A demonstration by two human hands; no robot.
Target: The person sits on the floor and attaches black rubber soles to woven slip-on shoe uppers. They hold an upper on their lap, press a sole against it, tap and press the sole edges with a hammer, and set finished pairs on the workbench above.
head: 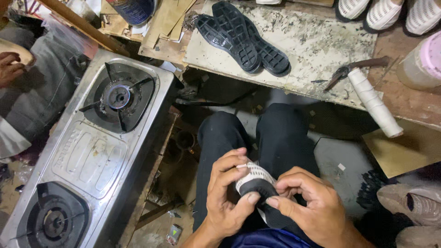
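Over my lap, both hands hold a small black and white woven shoe upper (255, 180). My left hand (226, 193) wraps its left side, thumb pressed on the black toe part. My right hand (307, 202) pinches the black edge from the right with thumb and forefinger. My legs in dark trousers (280, 133) lie beneath. Two black rubber soles (243, 39) lie tread-up on a stained white board (312, 46) ahead of me.
A steel two-burner gas stove (87, 151) stands to my left, its far burner lit. Another person's hand (10, 66) shows at far left. A white thread spool (374, 103) and pliers (353, 69) lie right. Finished shoes (381, 11) sit at the top right.
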